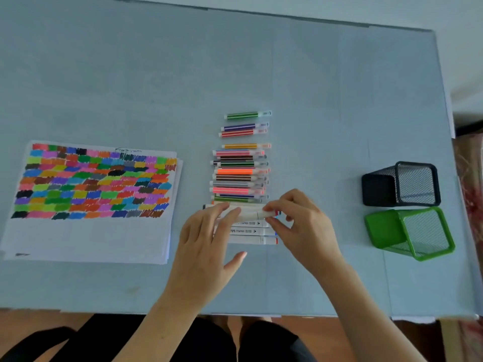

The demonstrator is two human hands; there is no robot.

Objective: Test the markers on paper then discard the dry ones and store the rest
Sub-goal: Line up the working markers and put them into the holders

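1. Markers lie in one column at the middle of the table, barrels parallel to its near edge; judged a queue for testing, taken from the near end.
2. Nearest the near edge, the left hand has its fingers extended over the white marker, fingertips pressing the barrel; thumb spread wide and free. Judged a steadying hold.
3. Just to the right, the right hand pinches the cap end of the same marker between thumb and fingers. Judged that the cap is being pulled off or pushed on; which cannot be told.
4. Under and just nearer than that marker, more white markers lie side by side, touching.
5. Beyond them, thin striped markers are packed close; further toward the far edge they thin out, ending in a green marker lying apart.
6. Toward the left edge lies a paper stack, the top sheet filled with rows of coloured scribbles, its near strip bare. Judged kept within reach for test strokes.
7. Toward the right edge stand a green mesh holder and, just beyond it, a black mesh holder; neither shows markers inside. Judged one for keeping, one for discards; which serves which cannot be told.
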